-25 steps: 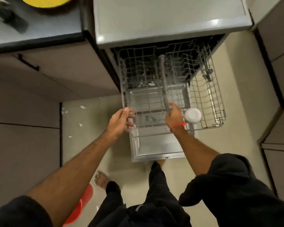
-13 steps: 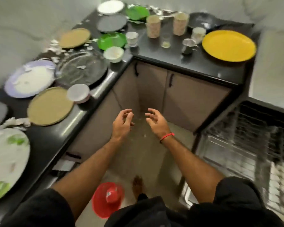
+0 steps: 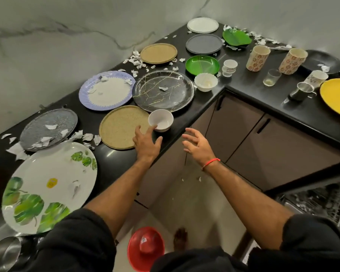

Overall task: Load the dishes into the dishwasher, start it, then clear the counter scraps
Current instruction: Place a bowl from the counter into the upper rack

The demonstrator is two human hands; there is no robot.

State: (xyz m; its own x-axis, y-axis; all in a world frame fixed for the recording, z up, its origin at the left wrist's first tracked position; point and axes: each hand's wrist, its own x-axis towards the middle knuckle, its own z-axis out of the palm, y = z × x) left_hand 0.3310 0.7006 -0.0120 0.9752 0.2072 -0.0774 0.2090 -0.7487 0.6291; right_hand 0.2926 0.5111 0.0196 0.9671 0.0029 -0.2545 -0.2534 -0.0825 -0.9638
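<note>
Loading step: the left hand [image 3: 145, 143], fingers spread, touches the white bowl [image 3: 160, 120] on the bench [image 3: 186, 122]; right hand [image 3: 197, 145] hovers empty. Next, probably grip its rim.

Black countertop [image 3: 241, 79]; speckled tan plate [image 3: 120, 127]; gold-veined black plate [image 3: 163, 91]; leaf-printed white platter [image 3: 49, 185]; plain white bowl [image 3: 161, 119].
</note>
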